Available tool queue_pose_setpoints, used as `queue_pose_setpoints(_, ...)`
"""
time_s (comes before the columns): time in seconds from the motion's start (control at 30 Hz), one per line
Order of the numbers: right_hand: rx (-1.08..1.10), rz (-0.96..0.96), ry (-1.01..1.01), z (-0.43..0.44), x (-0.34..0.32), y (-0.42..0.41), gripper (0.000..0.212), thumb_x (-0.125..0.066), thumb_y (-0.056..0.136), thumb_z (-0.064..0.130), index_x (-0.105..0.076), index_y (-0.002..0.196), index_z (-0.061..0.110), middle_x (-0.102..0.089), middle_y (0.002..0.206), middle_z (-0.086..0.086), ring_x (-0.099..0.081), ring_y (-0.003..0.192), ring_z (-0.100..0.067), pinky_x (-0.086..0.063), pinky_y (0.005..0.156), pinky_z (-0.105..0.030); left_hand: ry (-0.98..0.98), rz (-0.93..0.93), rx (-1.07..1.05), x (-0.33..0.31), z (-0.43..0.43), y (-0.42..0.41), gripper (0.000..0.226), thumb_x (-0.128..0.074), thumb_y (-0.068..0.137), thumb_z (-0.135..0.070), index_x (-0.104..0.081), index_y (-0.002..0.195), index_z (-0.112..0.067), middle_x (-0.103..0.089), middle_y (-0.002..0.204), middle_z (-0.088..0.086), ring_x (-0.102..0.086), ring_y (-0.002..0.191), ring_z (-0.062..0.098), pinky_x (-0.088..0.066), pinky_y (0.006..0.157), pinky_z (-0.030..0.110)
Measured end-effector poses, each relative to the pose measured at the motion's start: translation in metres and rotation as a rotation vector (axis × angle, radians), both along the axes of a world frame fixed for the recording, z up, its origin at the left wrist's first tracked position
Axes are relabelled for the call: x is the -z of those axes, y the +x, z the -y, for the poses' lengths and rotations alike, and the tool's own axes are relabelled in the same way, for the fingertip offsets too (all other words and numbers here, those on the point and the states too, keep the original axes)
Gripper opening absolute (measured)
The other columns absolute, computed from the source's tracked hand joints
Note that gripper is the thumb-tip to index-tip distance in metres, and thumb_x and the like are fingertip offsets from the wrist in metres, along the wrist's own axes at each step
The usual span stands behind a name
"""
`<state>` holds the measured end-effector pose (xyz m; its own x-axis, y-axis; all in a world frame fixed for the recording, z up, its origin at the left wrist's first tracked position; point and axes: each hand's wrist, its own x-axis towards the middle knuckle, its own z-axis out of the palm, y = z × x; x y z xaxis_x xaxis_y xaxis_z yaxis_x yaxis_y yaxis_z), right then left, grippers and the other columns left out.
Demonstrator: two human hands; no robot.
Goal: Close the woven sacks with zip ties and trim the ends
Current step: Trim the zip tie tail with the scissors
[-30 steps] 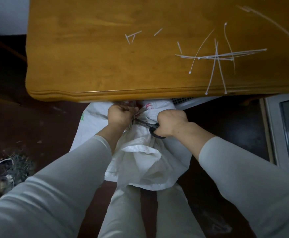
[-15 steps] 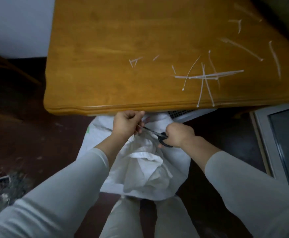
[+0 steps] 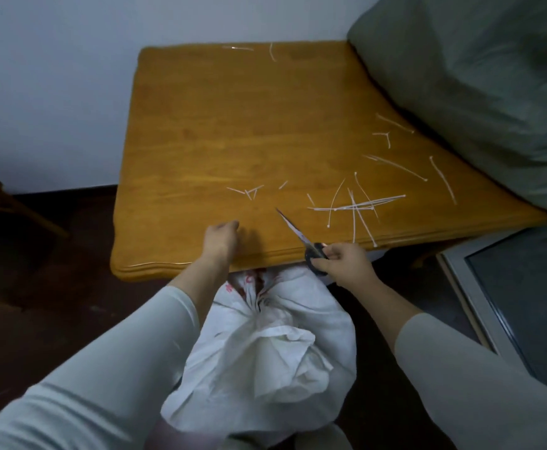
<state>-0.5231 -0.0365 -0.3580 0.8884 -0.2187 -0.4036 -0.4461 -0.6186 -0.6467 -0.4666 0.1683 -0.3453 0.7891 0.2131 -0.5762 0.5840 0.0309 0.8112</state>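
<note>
So, head view: one white woven sack (image 3: 265, 358) with red print near its top, neck bunched and cinched tight, crumpled fold below. One pair of scissors (image 3: 293, 228), blades together, pointing up-left over the desk (image 3: 233, 125). Well over ten white zip ties (image 3: 356, 207) and cut bits lie scattered there, overlapping. Right grip (image 3: 343, 261) clasps the black scissor handles. Left grip (image 3: 221, 237) is curled at the desk edge; cannot tell if it holds anything. Sack sits below both, between the forearms, neither grip on it.
</note>
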Motion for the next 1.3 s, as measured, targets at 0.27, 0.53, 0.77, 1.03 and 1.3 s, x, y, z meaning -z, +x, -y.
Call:
queue_pose_setpoints(0.27,-0.048,-0.050,-0.341,-0.045,-0.008,0.051,0.006,-0.053,0.088,0.011,-0.059,0.085,0.011,-0.047,0.063,-0.004,-0.050,0.066,-0.028,-0.029,0.045,-0.025,0.030,-0.031,0.112,0.001,-0.016,-0.003,0.026,-0.052,0.091,-0.009,-0.053,0.064,-0.008,-0.052,0.067,0.010,-0.049,0.064,0.022,-0.042,0.062,0.027)
queue_pose_setpoints(0.53,-0.261,-0.059,-0.405,-0.050,-0.003,0.071,0.042,-0.038,0.092,-0.002,-0.054,0.128,0.012,-0.059,0.110,-0.014,-0.058,0.095,-0.032,-0.045,0.066,-0.028,0.066,-0.054,0.180,0.012,-0.019,-0.004,0.026,-0.057,0.089,-0.009,-0.056,0.063,-0.009,-0.057,0.072,0.014,-0.054,0.082,0.026,-0.047,0.081,0.036)
queue_pose_setpoints(0.77,-0.206,-0.014,-0.343,-0.020,-0.009,0.036,0.034,-0.041,0.094,0.012,-0.062,0.121,0.019,-0.063,0.123,-0.004,-0.060,0.107,-0.028,-0.052,0.087,-0.038,0.126,-0.050,0.257,0.007,0.006,-0.004,0.025,-0.058,0.089,-0.012,-0.055,0.064,-0.010,-0.058,0.084,0.017,-0.053,0.081,0.025,-0.048,0.080,0.036)
queue_pose_setpoints(1.03,-0.134,0.069,-0.325,0.064,-0.033,0.000,0.030,-0.044,0.094,0.015,-0.065,0.115,0.018,-0.064,0.123,-0.002,-0.060,0.107,-0.025,-0.052,0.087,-0.038,0.198,0.016,0.333,-0.023,0.079,-0.012,0.029,-0.054,0.088,-0.008,-0.053,0.059,-0.011,-0.058,0.073,0.015,-0.055,0.073,0.025,-0.048,0.073,0.033)
queue_pose_setpoints(1.3,-0.175,0.203,-0.351,0.219,-0.094,-0.024,0.029,-0.044,0.094,0.018,-0.065,0.114,0.021,-0.062,0.124,0.001,-0.059,0.108,-0.022,-0.053,0.086,-0.037,0.190,0.145,0.345,-0.092,0.244,-0.033,0.018,-0.051,0.094,-0.014,-0.056,0.078,-0.007,-0.057,0.088,0.014,-0.055,0.078,0.024,-0.046,0.073,0.035)
